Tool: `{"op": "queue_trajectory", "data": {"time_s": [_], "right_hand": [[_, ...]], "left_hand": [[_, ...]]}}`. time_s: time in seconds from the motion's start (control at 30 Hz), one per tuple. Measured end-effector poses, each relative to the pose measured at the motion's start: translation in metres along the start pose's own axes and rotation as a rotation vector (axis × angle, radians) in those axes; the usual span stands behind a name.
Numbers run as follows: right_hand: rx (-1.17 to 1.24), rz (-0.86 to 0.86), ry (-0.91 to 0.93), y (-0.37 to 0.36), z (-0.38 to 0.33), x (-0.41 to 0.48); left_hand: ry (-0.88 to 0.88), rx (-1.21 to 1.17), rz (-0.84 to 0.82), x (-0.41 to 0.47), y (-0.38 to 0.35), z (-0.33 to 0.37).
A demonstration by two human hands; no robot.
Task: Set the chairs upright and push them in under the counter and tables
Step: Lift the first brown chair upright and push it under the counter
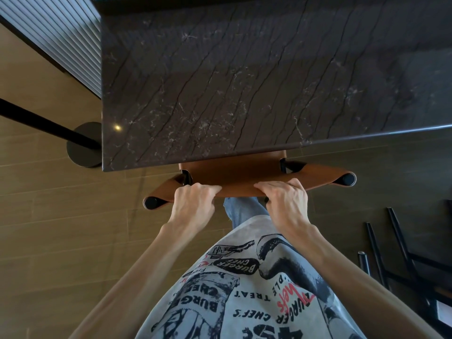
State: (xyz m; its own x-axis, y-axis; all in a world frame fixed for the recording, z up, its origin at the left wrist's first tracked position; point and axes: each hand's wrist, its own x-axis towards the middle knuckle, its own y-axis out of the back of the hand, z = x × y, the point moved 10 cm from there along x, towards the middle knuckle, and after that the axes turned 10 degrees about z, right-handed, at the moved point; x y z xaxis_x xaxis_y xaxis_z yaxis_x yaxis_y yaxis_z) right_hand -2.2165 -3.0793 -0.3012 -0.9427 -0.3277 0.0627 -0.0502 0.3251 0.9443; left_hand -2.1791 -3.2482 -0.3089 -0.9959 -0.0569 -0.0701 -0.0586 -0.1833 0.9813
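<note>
At the dark marble bench (pixel 244 81), my left hand (pixel 193 201) and right hand (pixel 283 199) are gripping the backrest, pushing the upright tan leather chair (pixel 232 176) under; the toppled black-legged chair (pixel 401 243) is probably needing righting next.

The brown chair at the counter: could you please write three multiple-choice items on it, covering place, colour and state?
1. Against the counter, the chair seat lies: A on top B partly beneath C far away.
2. The backrest colour: A brown B white C green.
3. The left hand and right hand: A hang free B both grip the backrest C hold cups.
Key: B, the counter edge covers the seat's front; A, brown leather shows; B, fingers curl over its top edge.
</note>
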Motion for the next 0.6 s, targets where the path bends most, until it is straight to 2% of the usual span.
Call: {"op": "queue_trajectory", "data": {"time_s": [0.6], "right_hand": [[0.027,0.001,-0.02,-0.011,0.008,-0.013]], "left_hand": [[0.072,-0.04,-0.01,-0.016,-0.019,-0.001]]}}
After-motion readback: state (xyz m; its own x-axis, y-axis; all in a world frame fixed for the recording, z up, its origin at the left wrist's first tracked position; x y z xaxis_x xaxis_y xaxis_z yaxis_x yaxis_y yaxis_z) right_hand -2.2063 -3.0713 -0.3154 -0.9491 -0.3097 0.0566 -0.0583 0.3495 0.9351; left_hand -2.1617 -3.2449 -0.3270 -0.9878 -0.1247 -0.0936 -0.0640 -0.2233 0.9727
